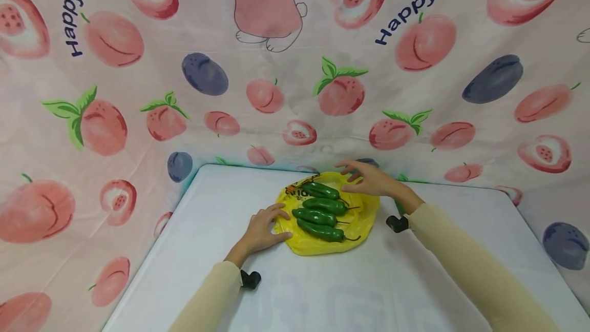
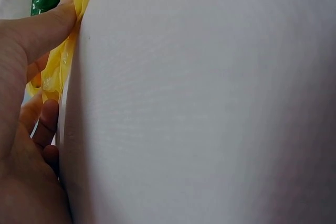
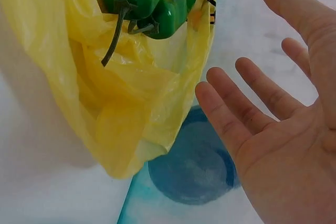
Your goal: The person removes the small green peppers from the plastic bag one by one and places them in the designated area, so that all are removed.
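Several green chili peppers (image 1: pixel 324 206) lie side by side on a flattened yellow plastic bag (image 1: pixel 318 247) on the table. My left hand (image 1: pixel 264 227) is at the bag's left edge, thumb and fingers spread apart. In the left wrist view its thumb touches the yellow plastic, and the other fingers are partly hidden behind. At the bag's upper right, my right hand (image 1: pixel 369 180) hovers with its fingers extended, holding nothing. The right wrist view has this hand's spread fingers beside the bag's edge, close to the peppers' stems (image 3: pixel 116 38).
A white tabletop (image 1: pixel 322 291) extends around the bag. Behind it hangs a pink cloth (image 1: pixel 295 70) printed with fruit, its lower edge meeting the table's far edge. Small black heart-shaped pieces (image 1: pixel 397 224) are beside both wrists.
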The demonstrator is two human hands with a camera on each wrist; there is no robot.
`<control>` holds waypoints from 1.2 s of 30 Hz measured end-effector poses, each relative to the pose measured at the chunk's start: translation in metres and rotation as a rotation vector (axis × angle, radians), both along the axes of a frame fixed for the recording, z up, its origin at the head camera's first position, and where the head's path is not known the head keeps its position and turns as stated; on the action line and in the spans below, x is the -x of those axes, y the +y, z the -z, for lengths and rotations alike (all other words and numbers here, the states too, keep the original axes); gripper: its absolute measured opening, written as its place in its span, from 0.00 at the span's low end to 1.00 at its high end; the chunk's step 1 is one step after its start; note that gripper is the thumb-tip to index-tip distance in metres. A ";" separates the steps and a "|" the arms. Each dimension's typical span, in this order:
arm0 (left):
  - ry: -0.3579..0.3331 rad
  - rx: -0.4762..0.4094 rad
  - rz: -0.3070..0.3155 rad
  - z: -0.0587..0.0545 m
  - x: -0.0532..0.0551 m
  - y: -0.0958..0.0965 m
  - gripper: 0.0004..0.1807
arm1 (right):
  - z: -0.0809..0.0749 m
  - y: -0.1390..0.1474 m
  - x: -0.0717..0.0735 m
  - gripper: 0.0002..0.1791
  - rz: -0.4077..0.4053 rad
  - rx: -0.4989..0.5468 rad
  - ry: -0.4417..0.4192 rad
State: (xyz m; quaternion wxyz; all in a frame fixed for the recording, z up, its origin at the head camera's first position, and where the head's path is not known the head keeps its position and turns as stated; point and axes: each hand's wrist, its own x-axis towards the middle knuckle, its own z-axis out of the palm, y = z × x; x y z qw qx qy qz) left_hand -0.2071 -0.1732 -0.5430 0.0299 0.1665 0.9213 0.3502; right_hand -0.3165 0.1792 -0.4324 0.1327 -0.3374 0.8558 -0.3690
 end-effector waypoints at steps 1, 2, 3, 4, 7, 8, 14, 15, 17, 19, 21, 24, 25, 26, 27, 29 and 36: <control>0.000 -0.001 0.000 0.000 0.000 0.000 0.20 | 0.001 -0.002 0.001 0.37 -0.006 0.001 0.000; 0.001 0.001 0.000 0.000 0.000 0.000 0.20 | 0.001 -0.004 0.001 0.37 -0.009 0.000 0.000; 0.001 0.003 0.001 0.000 0.000 0.000 0.20 | 0.002 -0.006 0.002 0.37 -0.012 -0.005 -0.002; 0.002 0.003 0.002 0.000 0.000 -0.001 0.20 | 0.003 -0.008 0.003 0.36 -0.018 -0.006 -0.006; 0.003 0.006 0.004 0.001 0.000 -0.001 0.20 | 0.005 -0.014 0.005 0.36 -0.019 -0.025 -0.025; 0.003 0.007 0.003 0.001 0.000 -0.001 0.20 | 0.007 -0.016 0.006 0.36 -0.020 -0.032 -0.029; 0.001 0.002 -0.003 0.001 0.000 -0.001 0.20 | 0.016 -0.028 0.015 0.34 -0.031 -0.052 -0.051; 0.001 0.002 -0.003 0.001 0.000 -0.001 0.20 | 0.017 -0.029 0.016 0.33 -0.031 -0.054 -0.060; 0.000 0.006 -0.002 0.001 0.000 -0.001 0.20 | 0.020 -0.032 0.019 0.33 -0.028 -0.065 -0.075; 0.001 0.006 -0.002 0.000 0.000 -0.001 0.20 | 0.024 -0.034 0.022 0.31 -0.026 -0.074 -0.091; 0.005 0.003 -0.001 0.000 0.001 -0.001 0.20 | 0.027 -0.036 0.024 0.30 -0.021 -0.082 -0.103; 0.007 -0.006 0.000 0.001 0.001 -0.001 0.20 | 0.034 -0.039 0.028 0.29 -0.016 -0.103 -0.115; 0.007 -0.007 0.001 0.001 0.002 -0.001 0.20 | 0.036 -0.040 0.028 0.29 -0.018 -0.111 -0.121; 0.007 -0.004 0.003 0.002 0.002 -0.001 0.20 | 0.038 -0.041 0.029 0.29 -0.019 -0.119 -0.127; 0.007 -0.002 0.003 0.002 0.002 -0.001 0.20 | 0.039 -0.043 0.029 0.28 -0.020 -0.127 -0.134; 0.007 0.006 0.004 0.004 0.003 -0.002 0.20 | 0.041 -0.045 0.030 0.28 -0.028 -0.139 -0.146; 0.011 0.001 -0.004 0.004 0.003 -0.002 0.20 | 0.043 -0.055 0.033 0.29 -0.058 -0.184 -0.144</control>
